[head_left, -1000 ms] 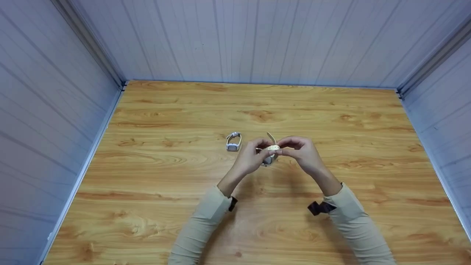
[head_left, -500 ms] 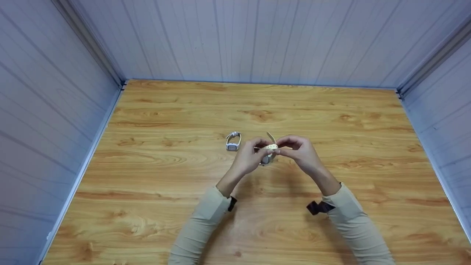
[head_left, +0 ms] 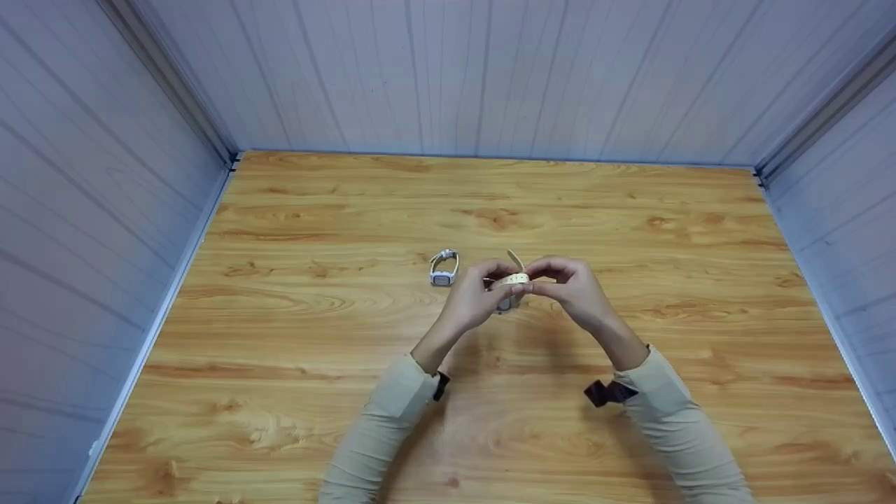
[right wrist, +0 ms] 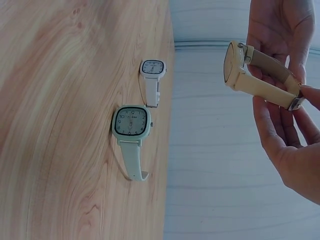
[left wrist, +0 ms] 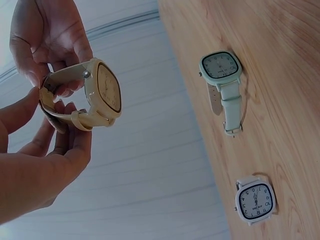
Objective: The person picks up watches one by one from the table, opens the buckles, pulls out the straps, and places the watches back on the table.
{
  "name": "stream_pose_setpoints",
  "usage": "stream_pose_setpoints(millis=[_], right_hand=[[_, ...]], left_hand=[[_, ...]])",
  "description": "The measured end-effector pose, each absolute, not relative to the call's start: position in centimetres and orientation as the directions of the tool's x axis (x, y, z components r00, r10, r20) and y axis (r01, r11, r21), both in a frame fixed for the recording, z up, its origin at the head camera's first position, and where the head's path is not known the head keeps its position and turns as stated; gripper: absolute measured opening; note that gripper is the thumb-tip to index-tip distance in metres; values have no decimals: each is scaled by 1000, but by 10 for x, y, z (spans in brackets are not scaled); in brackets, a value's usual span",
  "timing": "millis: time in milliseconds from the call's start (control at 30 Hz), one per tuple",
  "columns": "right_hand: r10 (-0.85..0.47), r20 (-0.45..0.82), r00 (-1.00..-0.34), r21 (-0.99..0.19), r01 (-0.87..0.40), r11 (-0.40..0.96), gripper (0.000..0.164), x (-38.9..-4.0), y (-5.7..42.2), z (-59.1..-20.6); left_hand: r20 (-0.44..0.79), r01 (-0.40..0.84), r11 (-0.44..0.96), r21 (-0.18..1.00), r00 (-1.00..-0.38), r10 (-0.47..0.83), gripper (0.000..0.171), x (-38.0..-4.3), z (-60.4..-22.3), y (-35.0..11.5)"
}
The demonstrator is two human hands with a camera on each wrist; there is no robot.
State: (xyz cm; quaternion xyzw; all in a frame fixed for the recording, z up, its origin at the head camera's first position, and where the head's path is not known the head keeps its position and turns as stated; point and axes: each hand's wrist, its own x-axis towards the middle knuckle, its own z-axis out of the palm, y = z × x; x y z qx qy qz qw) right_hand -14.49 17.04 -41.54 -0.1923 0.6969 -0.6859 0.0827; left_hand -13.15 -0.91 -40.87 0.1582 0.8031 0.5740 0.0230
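Note:
In the head view both hands meet over the table around a cream wristwatch [head_left: 516,279], held up off the wood. My left hand [left wrist: 40,175] pinches the strap from one side in the left wrist view. My right hand [right wrist: 290,155] grips the strap near its metal buckle [right wrist: 296,103] in the right wrist view. The strap forms a loop, its dial turned away from the fingers; I cannot tell whether it is fastened. On the table a mint-green watch [right wrist: 131,121] lies dial up, mostly hidden by the hands in the head view. A white watch [head_left: 443,269] rests left of my left hand.
The wood-grain table [head_left: 315,420] runs back to a pale panelled wall [head_left: 448,77]. Side walls [head_left: 91,210] rise at left and right. Dark wrist-camera mounts [head_left: 609,394] hang below the cuffs.
The hands stay in almost the same place. The cream strap has shifted slightly left and more of its punched holes show between the thumbs.

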Motion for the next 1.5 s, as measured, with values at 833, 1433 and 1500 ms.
stream_pose_setpoints(millis=[833,1433,1500], right_hand=[[-291,129,-948,-991,-133,-7,15,-144,169,-414],[-425,105,-899,-990,-136,43,21,-146,173,-411],[-412,116,-904,-989,-145,38,20,-146,173,-410]], left_hand=[[150,242,308,920,-944,294,13,-134,-410,-11],[157,256,350,901,-945,286,16,-131,-409,-8],[160,261,352,899,-943,291,16,-132,-409,-8]])
